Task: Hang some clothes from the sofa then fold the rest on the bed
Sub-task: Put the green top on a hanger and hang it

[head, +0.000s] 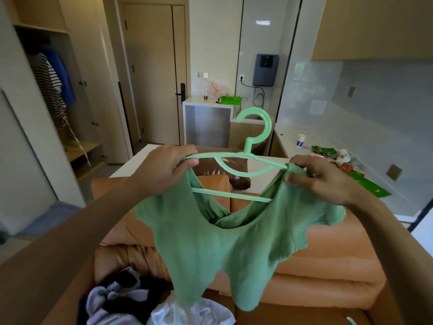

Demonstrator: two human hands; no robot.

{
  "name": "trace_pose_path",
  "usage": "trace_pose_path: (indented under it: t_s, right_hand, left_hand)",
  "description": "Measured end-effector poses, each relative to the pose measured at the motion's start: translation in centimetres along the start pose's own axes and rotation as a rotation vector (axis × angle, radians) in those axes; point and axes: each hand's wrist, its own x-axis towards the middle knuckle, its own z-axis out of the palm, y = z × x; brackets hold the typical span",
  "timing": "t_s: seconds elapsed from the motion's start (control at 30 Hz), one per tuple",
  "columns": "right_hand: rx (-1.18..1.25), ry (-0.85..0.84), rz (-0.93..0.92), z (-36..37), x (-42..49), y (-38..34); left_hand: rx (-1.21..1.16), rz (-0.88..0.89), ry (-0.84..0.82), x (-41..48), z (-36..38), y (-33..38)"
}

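I hold a green top point(225, 249) up in front of me on a mint green plastic hanger point(253, 146), above the orange sofa point(332, 249). My left hand point(164, 170) grips the hanger's left arm together with the top's left shoulder. My right hand point(323, 177) pinches the top's right shoulder at the hanger's right end. The hanger's hook points up. Its lower bar shows through the neckline. A pile of dark and white clothes point(131, 299) lies on the sofa seat below.
An open wardrobe point(46, 31) at the left holds a striped shirt point(50, 90) and a blue garment point(62, 76) on a rail. A brown cushion point(225, 167) sits on the sofa back. A counter point(304, 151) at the right carries a cup and litter. A door point(150, 73) stands behind.
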Motion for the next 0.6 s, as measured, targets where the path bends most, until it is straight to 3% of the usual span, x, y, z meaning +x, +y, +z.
trace_pose_path:
  t_s: [0.1,0.3,0.43,0.6]
  right_hand:
    - [-0.004,-0.117,-0.034,-1.0,0.4,-0.6]
    - [0.432,-0.235,0.078,-2.2,-0.7,-1.6]
    - [0.644,-0.341,0.044,-2.0,-0.8,-2.9]
    - [0.739,-0.528,0.002,0.4,-0.4,-3.2]
  left_hand:
    - [0.073,0.002,0.027,-0.1,-0.9,1.6]
    - [0.07,-0.088,0.065,-1.1,-2.5,2.1]
    - [0.039,-0.148,0.102,-2.3,-3.0,3.0]
    - [0.114,-0.274,0.134,-4.8,-4.4,4.1]
